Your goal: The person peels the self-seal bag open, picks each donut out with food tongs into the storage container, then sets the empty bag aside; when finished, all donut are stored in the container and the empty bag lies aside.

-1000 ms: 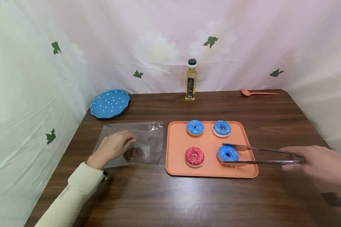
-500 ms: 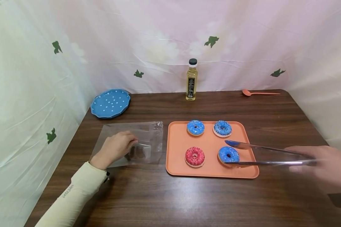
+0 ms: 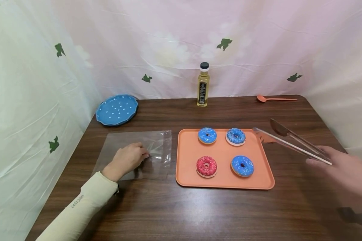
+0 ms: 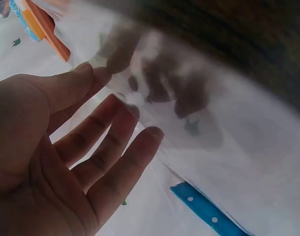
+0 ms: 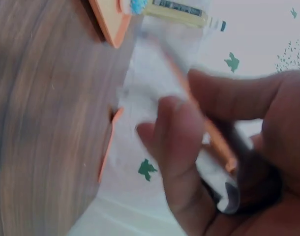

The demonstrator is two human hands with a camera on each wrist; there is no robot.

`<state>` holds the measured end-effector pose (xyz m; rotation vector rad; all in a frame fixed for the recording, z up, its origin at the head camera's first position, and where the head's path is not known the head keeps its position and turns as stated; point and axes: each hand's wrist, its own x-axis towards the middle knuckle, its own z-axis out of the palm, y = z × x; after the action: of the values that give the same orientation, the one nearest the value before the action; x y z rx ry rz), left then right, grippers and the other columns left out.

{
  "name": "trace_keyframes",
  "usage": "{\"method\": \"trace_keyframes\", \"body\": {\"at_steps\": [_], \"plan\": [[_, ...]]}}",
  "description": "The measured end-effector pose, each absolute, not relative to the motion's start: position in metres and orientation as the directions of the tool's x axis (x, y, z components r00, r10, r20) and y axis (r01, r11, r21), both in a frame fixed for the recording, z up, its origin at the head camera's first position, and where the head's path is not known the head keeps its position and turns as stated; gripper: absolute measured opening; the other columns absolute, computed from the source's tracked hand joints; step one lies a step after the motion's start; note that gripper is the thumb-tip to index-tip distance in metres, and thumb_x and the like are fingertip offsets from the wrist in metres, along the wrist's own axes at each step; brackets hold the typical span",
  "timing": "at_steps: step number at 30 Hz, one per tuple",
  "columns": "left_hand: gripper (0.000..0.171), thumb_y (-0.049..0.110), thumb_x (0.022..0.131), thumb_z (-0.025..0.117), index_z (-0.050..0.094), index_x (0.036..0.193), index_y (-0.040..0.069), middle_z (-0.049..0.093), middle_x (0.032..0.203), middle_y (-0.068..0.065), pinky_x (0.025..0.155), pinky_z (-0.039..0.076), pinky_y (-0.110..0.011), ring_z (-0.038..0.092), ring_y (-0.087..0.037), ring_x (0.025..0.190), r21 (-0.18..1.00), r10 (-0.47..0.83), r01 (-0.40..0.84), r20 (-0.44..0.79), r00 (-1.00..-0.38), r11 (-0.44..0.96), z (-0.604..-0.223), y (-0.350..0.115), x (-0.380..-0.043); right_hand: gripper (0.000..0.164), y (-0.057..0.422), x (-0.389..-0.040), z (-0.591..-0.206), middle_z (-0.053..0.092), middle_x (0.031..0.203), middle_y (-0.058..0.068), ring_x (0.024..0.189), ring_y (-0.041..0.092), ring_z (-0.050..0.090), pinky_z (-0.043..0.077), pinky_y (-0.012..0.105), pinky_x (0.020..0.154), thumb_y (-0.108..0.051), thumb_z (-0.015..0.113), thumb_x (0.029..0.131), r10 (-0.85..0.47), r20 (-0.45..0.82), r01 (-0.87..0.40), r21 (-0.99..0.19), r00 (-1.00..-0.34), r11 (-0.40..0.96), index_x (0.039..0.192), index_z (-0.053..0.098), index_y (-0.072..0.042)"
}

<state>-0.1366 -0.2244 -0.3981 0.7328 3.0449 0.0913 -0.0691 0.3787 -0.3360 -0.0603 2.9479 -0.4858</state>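
Observation:
My left hand (image 3: 125, 160) rests over a clear plastic bag (image 3: 117, 140) lying left of the tray. In the left wrist view its thumb and forefinger pinch the thin film, with the other fingers spread. My right hand (image 3: 347, 170) grips metal tongs (image 3: 279, 127), their arms apart and nothing between them, above the tray's right edge. On the orange tray (image 3: 220, 182) lie a red sprinkled donut (image 3: 201, 166), a blue donut (image 3: 236, 164) at front right, another blue donut (image 3: 205, 131) behind, and a blue donut with denser sprinkles (image 3: 230, 136).
A blue dotted plate (image 3: 117, 110) stands at the back left. An oil bottle (image 3: 203, 87) stands upright behind the tray, and an orange spoon (image 3: 277, 98) lies at the back right. Patterned curtains surround the wooden table (image 3: 169, 211) on three sides.
The tongs were around the front right blue donut; they have come off it and swung up to the right, and the donut lies on the tray. My left hand has shifted slightly right.

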Motion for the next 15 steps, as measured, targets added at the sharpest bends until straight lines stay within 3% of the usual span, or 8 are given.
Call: {"method": "trace_keyframes", "body": {"at_steps": [5, 9, 13, 15], "plan": [[0.025, 0.031, 0.09, 0.077, 0.076, 0.111, 0.017, 0.06, 0.095, 0.001, 0.058, 0.054, -0.042, 0.063, -0.02, 0.085, 0.1, 0.429, 0.421, -0.086, -0.899, 0.901, -0.397, -0.223, -0.135, 0.047, 0.369, -0.072, -0.342, 0.058, 0.069, -0.002, 0.065, 0.018, 0.054, 0.04, 0.036, 0.06, -0.033, 0.051, 0.106, -0.061, -0.181, 0.007, -0.35, -0.982, 0.937, 0.117, 0.045, 0.012], [0.033, 0.033, 0.088, 0.079, 0.074, 0.116, 0.016, 0.062, 0.103, -0.001, 0.065, 0.055, -0.045, 0.064, -0.023, 0.094, 0.134, 0.415, 0.398, -0.133, -0.9, 0.907, -0.396, -0.222, -0.136, 0.048, 0.366, -0.076, -0.346, 0.058, 0.067, -0.001, 0.062, 0.02, 0.055, 0.043, 0.038, 0.057, -0.032, 0.047, 0.108, -0.022, -0.203, 0.05, -0.344, -0.979, 0.938, 0.109, 0.043, 0.016], [0.034, 0.031, 0.087, 0.08, 0.073, 0.115, 0.014, 0.063, 0.105, -0.002, 0.068, 0.056, -0.044, 0.065, -0.024, 0.094, 0.152, 0.415, 0.395, -0.133, -0.9, 0.906, -0.396, -0.222, -0.136, 0.06, 0.365, -0.078, -0.347, 0.058, 0.07, 0.012, 0.064, 0.031, 0.056, 0.046, 0.047, 0.055, -0.036, 0.041, 0.106, 0.044, -0.273, 0.126, -0.291, -0.961, 0.948, 0.104, 0.041, 0.024], [0.034, 0.03, 0.087, 0.081, 0.074, 0.115, 0.014, 0.063, 0.105, -0.003, 0.069, 0.056, -0.044, 0.065, -0.024, 0.095, 0.159, 0.413, 0.392, -0.131, -0.901, 0.906, -0.397, -0.221, -0.137, 0.064, 0.365, -0.077, -0.348, 0.057, 0.071, 0.016, 0.063, 0.033, 0.056, 0.045, 0.049, 0.052, -0.044, 0.041, 0.104, 0.073, -0.325, 0.16, -0.25, -0.943, 0.955, 0.097, 0.047, 0.02]]}}
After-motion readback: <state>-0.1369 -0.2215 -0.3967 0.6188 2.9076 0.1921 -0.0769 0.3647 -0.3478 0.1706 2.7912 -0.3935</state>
